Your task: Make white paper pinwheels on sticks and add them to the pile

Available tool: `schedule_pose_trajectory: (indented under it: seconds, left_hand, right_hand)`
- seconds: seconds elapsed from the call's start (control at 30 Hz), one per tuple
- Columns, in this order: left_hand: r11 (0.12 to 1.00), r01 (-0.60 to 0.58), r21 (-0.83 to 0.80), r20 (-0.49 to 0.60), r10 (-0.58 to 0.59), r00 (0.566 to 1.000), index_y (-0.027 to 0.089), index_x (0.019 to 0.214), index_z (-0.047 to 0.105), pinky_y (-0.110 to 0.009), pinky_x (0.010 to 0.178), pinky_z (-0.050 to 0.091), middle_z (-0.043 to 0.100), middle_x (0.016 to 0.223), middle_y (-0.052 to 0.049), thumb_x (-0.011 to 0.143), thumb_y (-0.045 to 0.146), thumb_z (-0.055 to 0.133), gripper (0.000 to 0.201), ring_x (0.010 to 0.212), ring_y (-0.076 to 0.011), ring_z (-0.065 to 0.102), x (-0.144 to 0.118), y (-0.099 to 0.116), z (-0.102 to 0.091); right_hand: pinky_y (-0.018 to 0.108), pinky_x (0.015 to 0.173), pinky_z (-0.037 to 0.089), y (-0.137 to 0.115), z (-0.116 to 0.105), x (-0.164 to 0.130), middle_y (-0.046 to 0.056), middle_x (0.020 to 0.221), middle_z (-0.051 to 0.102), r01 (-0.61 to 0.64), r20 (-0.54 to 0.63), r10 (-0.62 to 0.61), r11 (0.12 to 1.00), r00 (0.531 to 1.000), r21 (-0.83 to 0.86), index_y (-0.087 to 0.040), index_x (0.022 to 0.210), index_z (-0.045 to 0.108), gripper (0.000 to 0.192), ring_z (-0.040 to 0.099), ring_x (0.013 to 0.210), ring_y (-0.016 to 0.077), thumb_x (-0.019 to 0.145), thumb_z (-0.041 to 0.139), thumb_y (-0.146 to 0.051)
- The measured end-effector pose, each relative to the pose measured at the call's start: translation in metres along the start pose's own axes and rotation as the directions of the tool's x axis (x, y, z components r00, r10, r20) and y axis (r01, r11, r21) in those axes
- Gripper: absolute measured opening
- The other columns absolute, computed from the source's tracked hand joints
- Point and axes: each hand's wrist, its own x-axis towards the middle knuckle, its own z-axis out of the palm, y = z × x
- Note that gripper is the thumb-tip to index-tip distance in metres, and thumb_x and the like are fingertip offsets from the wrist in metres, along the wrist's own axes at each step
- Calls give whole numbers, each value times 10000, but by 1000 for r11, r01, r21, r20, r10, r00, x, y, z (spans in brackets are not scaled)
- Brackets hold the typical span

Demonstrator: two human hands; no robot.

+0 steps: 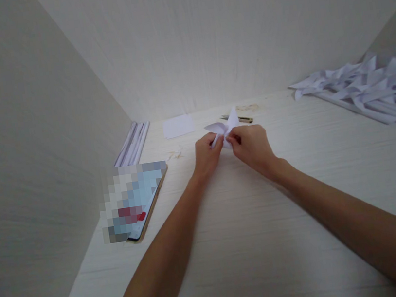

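A small folded white paper pinwheel (225,126) sits between both my hands at the middle of the pale desk (255,239). My left hand (207,155) pinches its left side with thumb and fingers. On the right side my right hand (253,146) pinches the same paper, the fingertips of both hands nearly touching. Two paper points stick up above the fingers; the lower part is hidden behind my hands.
A blurred phone (137,201) lies at the left. White paper rolls (133,142) rest by the left wall, a white paper square (178,125) behind them. A utility knife (241,119) lies beyond my hands. Several finished paper pinwheels on sticks (369,87) are piled at the right.
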Motion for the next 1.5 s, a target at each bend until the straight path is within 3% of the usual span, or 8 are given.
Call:
schedule_pose_trajectory:
  seconds: [0.13,0.27,0.7,0.93,1.1,1.2,1.37,1.5]
  left_hand:
    - [1000,-20,-20,2,20,1000,174,486,374,-228,552,308,369,514,43,743,236,454,276,542,-84,364,0,1,1]
    - [991,33,-130,-3,-34,999,181,490,338,-236,526,296,328,509,43,791,372,381,360,518,-82,329,0,0,1]
    - [972,97,-213,84,-81,993,172,446,363,-231,487,286,311,468,42,751,425,446,405,495,-79,318,0,-2,-1]
    - [987,43,-154,68,-33,997,153,505,499,-225,522,318,431,530,26,752,358,466,323,541,-85,391,-1,-1,-1]
    - [996,10,-93,64,-4,998,156,470,486,-219,539,337,446,511,20,754,337,471,337,568,-93,424,1,-4,0]
    - [997,-6,-72,61,10,998,154,494,520,-218,552,349,485,536,13,755,332,474,319,593,-97,449,1,-5,1]
    - [997,-49,-52,42,51,998,155,581,582,-220,578,365,529,590,7,759,284,471,246,606,-97,464,-1,-1,1]
    - [997,-47,-57,23,48,999,156,514,538,-217,560,353,491,546,17,754,271,474,273,581,-94,446,-1,0,0]
  right_hand:
    - [242,446,358,7,3,7,13,415,521,-332,154,295,857,943,394,-138,453,535,171,464,401,104,616,540,-192]
    - [225,411,360,15,5,9,-6,413,512,-329,185,272,757,944,565,-133,477,539,146,445,376,83,593,555,-221]
    - [260,541,363,14,-4,6,15,491,541,33,-13,-32,988,999,153,-151,453,529,173,481,512,117,623,528,-180]
    - [244,436,341,17,2,11,9,409,511,-356,238,274,817,932,453,-146,436,524,192,424,390,97,606,545,-233]
    - [266,538,355,10,-1,4,61,542,586,-4,13,3,995,1000,101,-141,491,552,160,508,534,138,641,503,-164]
    - [266,534,359,9,0,4,54,524,578,-36,-2,36,995,999,96,-142,483,552,169,509,525,137,644,504,-162]
    - [215,391,324,12,3,11,3,398,510,-469,274,381,698,883,541,-137,431,529,163,419,365,76,582,571,-180]
    - [197,365,336,12,3,11,-1,401,524,-502,309,407,559,859,659,-130,446,537,146,427,350,63,556,614,-184]
